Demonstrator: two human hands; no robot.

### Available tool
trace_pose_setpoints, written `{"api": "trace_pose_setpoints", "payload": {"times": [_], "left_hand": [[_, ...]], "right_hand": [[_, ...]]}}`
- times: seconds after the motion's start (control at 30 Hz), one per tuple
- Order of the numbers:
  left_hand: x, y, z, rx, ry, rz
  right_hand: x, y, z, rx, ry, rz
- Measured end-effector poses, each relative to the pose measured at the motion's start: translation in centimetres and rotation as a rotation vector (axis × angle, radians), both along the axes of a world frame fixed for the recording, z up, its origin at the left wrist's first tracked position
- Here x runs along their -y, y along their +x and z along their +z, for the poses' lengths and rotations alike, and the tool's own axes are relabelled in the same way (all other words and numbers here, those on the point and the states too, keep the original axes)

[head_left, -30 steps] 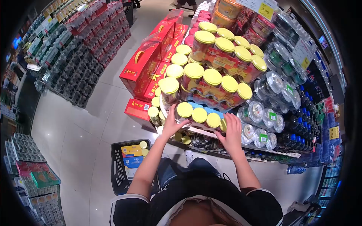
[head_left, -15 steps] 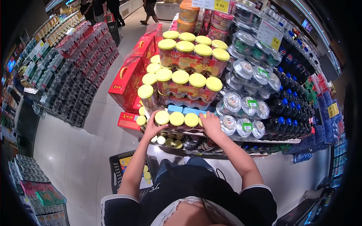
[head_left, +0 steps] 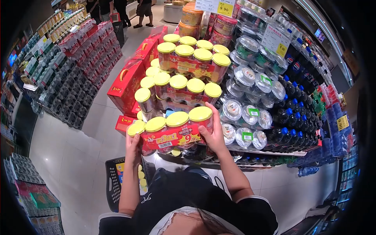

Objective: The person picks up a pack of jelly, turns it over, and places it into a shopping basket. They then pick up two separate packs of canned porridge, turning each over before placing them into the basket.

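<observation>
A bundled pack of yellow-lidded jars with a red label is held up between both my hands, off the display and tilted toward me. My left hand grips its left end. My right hand grips its right end, fingers up along the last jar. Behind it rises the stacked display of matching jar packs.
A black shopping basket with boxes and yellow-lidded jars sits on the floor at my left. Red gift boxes stand left of the jars. Clear tubs and dark drink bottles fill the right. People stand far up the aisle.
The jar pack that lay on the bottom tier under my hands has been lifted off and pulled toward me, showing its red label. The view has shifted slightly.
</observation>
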State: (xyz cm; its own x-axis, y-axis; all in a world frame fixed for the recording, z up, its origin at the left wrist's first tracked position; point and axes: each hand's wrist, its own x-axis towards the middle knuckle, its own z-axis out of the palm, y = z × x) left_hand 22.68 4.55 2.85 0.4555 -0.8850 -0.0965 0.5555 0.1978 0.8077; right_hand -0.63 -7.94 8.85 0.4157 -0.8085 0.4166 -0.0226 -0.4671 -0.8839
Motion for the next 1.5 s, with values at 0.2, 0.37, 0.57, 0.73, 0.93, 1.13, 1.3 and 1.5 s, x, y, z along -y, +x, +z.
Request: {"api": "trace_pose_setpoints", "payload": {"times": [0.2, 0.37, 0.57, 0.73, 0.93, 1.13, 1.3, 1.5], "left_hand": [[-2.1, -1.5, 1.8, 0.22, 0.097, -0.124], [-1.6, -2.2, 2.4, 0.138, -0.07, -0.147], [-1.4, -2.8, 2.6, 0.265, -0.087, -0.142], [-1.6, -2.9, 2.2, 0.31, 0.002, -0.125], [-2.4, -3.7, 2.0, 0.282, 0.065, -0.111], [-2.7, -4.3, 1.9, 0.235, 0.077, -0.089], [-3.0, -4.5, 2.3, 0.234, 0.09, -0.09], [-3.4, -4.5, 2.4, 0.258, 0.101, -0.082]], "right_hand": [[-0.2, -2.3, -2.7, 0.04, 0.294, 0.037], [-1.6, -3.0, -2.5, 0.143, 0.298, -0.008], [-2.7, -4.4, -2.6, 0.127, 0.353, -0.02], [-3.4, -4.8, -4.6, 0.074, 0.432, -0.031], [-3.7, -4.9, -5.4, 0.091, 0.517, -0.01], [-3.5, -5.2, -5.0, 0.08, 0.505, 0.004], [-3.5, -5.1, -4.8, 0.118, 0.522, 0.027], [-3.6, -5.3, -5.4, 0.12, 0.533, 0.039]]}}
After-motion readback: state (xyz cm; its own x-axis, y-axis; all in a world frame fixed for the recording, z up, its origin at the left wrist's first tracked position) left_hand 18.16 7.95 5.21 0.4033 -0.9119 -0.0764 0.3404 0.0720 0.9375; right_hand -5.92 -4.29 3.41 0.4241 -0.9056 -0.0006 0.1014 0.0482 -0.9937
